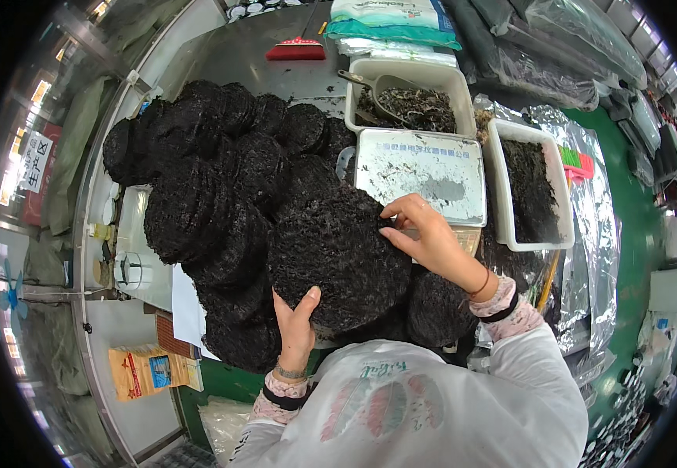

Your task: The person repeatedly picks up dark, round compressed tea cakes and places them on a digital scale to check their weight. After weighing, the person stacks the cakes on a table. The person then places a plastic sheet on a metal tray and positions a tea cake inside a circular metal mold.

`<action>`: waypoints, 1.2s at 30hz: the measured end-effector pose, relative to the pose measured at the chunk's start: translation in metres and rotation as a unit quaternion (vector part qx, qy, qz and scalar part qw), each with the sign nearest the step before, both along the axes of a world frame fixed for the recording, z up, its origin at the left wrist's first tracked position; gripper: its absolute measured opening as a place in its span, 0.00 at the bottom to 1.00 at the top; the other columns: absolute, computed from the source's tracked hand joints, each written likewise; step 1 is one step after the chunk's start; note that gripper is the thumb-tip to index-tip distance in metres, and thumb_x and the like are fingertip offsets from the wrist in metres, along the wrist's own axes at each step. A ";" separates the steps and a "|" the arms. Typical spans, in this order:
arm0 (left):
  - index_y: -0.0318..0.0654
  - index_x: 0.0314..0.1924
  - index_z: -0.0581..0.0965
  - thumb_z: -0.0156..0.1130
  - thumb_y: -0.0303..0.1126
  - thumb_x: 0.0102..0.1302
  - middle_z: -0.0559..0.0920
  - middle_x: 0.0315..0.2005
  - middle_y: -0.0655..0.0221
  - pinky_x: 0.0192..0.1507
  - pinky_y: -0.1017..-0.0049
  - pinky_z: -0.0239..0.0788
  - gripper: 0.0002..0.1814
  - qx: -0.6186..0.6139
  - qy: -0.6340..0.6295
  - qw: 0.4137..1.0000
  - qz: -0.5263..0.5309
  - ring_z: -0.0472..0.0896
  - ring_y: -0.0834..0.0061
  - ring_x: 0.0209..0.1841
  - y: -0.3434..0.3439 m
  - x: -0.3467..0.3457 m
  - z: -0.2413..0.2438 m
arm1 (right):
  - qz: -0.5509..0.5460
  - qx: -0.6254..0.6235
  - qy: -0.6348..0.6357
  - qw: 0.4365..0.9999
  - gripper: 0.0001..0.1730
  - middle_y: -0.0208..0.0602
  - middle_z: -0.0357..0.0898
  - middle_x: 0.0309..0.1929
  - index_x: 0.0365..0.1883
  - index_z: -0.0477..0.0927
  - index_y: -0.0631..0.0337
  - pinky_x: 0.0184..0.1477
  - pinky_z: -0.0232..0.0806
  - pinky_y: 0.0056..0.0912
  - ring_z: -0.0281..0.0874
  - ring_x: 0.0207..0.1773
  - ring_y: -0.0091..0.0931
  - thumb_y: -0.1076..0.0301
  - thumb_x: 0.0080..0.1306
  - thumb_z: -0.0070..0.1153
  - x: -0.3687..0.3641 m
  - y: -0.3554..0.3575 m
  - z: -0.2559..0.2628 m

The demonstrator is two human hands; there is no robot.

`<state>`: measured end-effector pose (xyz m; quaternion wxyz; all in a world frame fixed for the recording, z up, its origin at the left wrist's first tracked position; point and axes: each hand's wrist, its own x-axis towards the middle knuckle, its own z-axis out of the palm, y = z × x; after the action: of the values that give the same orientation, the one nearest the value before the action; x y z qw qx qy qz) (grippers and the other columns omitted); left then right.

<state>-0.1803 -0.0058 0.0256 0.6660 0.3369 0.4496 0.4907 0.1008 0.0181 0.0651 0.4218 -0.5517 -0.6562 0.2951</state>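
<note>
A round, dark sheet of dried seaweed lies before me, tilted towards my body. My left hand grips its lower left edge, the thumb on top and the other fingers hidden beneath. At the upper right edge, the thumb and fingertips of my right hand pinch the rim. Stacks of similar round seaweed sheets spread over the left side of the table. Another round seaweed cake sits to the right, partly under my right forearm.
Beyond my right hand is a flat white scale-like plate strewn with seaweed bits. A white bin holds scraps and a scoop; a second white bin stands right. A red brush lies on the metal table.
</note>
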 end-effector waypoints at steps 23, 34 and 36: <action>0.35 0.71 0.66 0.64 0.22 0.64 0.76 0.60 0.65 0.64 0.68 0.68 0.35 -0.040 -0.029 0.999 0.015 0.76 0.70 0.59 -0.029 -0.014 0.004 | -0.066 0.051 -0.035 0.996 0.09 0.40 0.78 0.44 0.45 0.79 0.62 0.42 0.77 0.35 0.83 0.39 0.37 0.77 0.66 0.61 -0.016 -0.043 0.018; 0.31 0.73 0.61 0.73 0.30 0.58 0.71 0.64 0.61 0.69 0.68 0.60 0.45 0.135 0.137 0.981 -0.012 0.71 0.67 0.63 -0.029 -0.022 -0.002 | -0.057 0.178 -0.248 0.951 0.08 0.39 0.75 0.41 0.42 0.79 0.63 0.37 0.75 0.37 0.80 0.37 0.37 0.74 0.65 0.61 -0.020 -0.044 0.015; 0.31 0.73 0.61 0.73 0.31 0.58 0.71 0.63 0.61 0.70 0.67 0.59 0.46 0.131 0.133 0.982 -0.021 0.71 0.67 0.62 -0.027 -0.023 0.000 | -0.046 0.197 -0.297 0.933 0.08 0.38 0.74 0.39 0.41 0.79 0.62 0.36 0.75 0.36 0.80 0.36 0.35 0.75 0.63 0.61 -0.020 -0.043 0.010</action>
<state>-0.2034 -0.0325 0.0255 0.5607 0.4925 0.4589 0.4822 0.0811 -0.0248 0.0750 0.3208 -0.5492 -0.7707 -0.0376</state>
